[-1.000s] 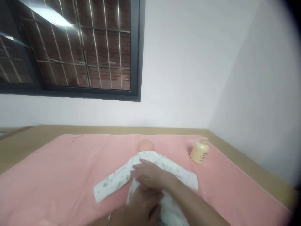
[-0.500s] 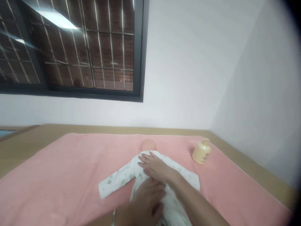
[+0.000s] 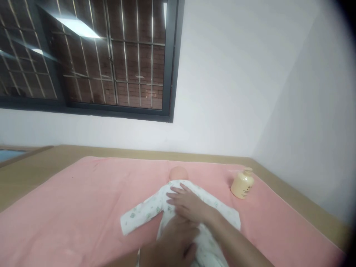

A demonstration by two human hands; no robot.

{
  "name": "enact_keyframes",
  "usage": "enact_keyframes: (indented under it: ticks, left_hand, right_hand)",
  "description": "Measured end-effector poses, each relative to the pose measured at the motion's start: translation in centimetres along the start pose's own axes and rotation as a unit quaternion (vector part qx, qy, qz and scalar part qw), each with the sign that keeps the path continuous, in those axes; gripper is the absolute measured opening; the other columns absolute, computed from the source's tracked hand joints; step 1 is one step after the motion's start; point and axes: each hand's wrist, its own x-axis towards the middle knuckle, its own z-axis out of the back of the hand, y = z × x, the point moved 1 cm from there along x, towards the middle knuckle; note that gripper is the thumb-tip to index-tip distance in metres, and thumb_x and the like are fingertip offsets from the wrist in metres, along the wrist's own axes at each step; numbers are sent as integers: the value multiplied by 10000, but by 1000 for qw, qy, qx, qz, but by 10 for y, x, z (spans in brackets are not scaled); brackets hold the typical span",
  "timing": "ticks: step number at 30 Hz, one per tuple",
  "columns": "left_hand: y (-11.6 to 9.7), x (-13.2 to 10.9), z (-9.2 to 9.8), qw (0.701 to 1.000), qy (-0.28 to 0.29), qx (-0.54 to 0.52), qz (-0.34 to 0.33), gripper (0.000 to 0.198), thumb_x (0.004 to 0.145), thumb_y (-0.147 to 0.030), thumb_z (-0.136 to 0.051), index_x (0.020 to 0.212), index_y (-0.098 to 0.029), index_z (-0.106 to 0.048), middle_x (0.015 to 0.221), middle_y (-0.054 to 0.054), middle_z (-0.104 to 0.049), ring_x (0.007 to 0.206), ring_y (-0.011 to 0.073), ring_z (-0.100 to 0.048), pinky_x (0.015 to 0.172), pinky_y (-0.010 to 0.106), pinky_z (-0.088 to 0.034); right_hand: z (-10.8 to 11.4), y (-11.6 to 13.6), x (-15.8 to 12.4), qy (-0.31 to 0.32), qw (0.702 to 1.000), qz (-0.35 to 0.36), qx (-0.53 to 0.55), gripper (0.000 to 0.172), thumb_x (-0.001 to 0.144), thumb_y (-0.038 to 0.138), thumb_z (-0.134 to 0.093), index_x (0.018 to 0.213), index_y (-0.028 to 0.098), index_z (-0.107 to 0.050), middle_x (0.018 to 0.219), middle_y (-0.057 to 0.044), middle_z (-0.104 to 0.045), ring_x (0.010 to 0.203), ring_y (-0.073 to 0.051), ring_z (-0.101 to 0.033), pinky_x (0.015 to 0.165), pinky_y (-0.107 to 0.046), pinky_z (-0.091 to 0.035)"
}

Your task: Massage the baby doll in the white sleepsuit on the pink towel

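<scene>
A baby doll (image 3: 178,173) with a bare, smooth head lies on a pink cloth, its arms spread out. It wears a white long-sleeved garment (image 3: 143,215) with small green prints. My right hand (image 3: 187,204) rests flat on the garment's upper part, just below the head, fingers spread. Lower down, my left hand (image 3: 178,239) lies across the middle of the doll's body, partly under the right hand and blurred. Its fingers look stretched out, pointing right. The hands and forearms hide much of the torso. Whether the doll faces up or down is unclear.
The pink cloth (image 3: 83,200) covers most of a wooden surface (image 3: 36,178). To the doll's right stands a cream pump bottle (image 3: 242,184). Behind are a white wall (image 3: 222,85) and a dark-framed window (image 3: 170,70) with bars.
The whole view has shifted slightly, so everything appears a little further right. Both hands stay on the doll's body in nearly the same places, the left one blurred in both frames.
</scene>
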Motion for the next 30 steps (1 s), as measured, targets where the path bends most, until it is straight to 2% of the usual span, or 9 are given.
enact_keyframes:
  ticks: [3,6,10,13,16,18,22,25,30]
  left_hand:
    - [7,-10,-5,999,2,28,-22,348,826,-201,-488,1169,-183,-547,1230,86,-607,1200,243,-501,1062,442,-383]
    - [8,-13,-5,999,-3,31,-39,370,827,-194,-490,1194,-169,-526,1236,95,-597,1219,244,-478,1069,443,-370]
    - [3,-4,-4,1000,0,-3,-23,268,829,-202,-446,1063,-175,-572,1082,94,-639,1072,235,-548,995,436,-422]
    - [1,2,-2,1000,1,-13,-18,243,826,-221,-424,1017,-182,-571,1005,96,-641,990,241,-567,923,433,-455]
    - [2,3,0,1000,-1,-5,-21,204,812,-219,-427,963,-190,-562,970,89,-641,951,237,-573,887,425,-467]
    - [2,2,2,1000,-10,9,-28,202,806,-198,-439,973,-192,-554,1002,81,-645,977,229,-571,923,423,-449]
    - [0,-1,4,997,-32,38,-55,283,816,-176,-464,1090,-185,-533,1119,76,-640,1089,224,-544,1012,412,-393]
    - [1,-1,0,998,-15,34,-42,251,820,-191,-448,1047,-191,-554,1080,82,-650,1053,228,-565,979,414,-422]
    - [5,-4,-7,999,-21,27,-17,240,803,-225,-456,1005,-191,-580,1000,87,-667,959,232,-604,884,414,-485]
  right_hand:
    - [-5,-19,10,-38,998,-47,-12,414,981,372,-361,1355,260,-500,1470,-16,-387,1393,-216,-249,1150,-479,-129]
    - [-12,-32,-7,-50,995,-81,-9,484,996,381,-310,1451,223,-357,1525,-51,-267,1415,-216,-185,1151,-473,-135]
    - [-13,-22,-35,-36,996,-74,20,509,1009,369,-252,1495,218,-243,1560,-43,-112,1437,-222,-39,1160,-473,-63]
    - [-9,-8,-31,-4,999,-18,30,447,1009,329,-256,1444,320,-357,1547,37,-184,1436,-231,-25,1154,-500,-7]
    - [-7,-10,-11,11,1000,17,13,421,1008,307,-254,1346,360,-499,1509,70,-295,1432,-217,-96,1151,-500,18]
    - [-7,-21,0,-5,1000,-5,9,425,1012,332,-239,1337,344,-514,1503,53,-312,1426,-205,-139,1154,-483,-21]
    - [-8,-39,-2,-35,996,-80,19,484,1011,412,-230,1440,250,-384,1527,-38,-253,1418,-210,-178,1149,-452,-120]
    - [-7,-29,-7,-34,997,-67,14,476,1004,399,-275,1433,234,-398,1525,-43,-257,1422,-213,-162,1153,-457,-87]
    - [-6,-6,13,-11,1000,-1,10,352,991,378,-358,1245,344,-599,1404,48,-471,1391,-181,-259,1158,-449,-19]
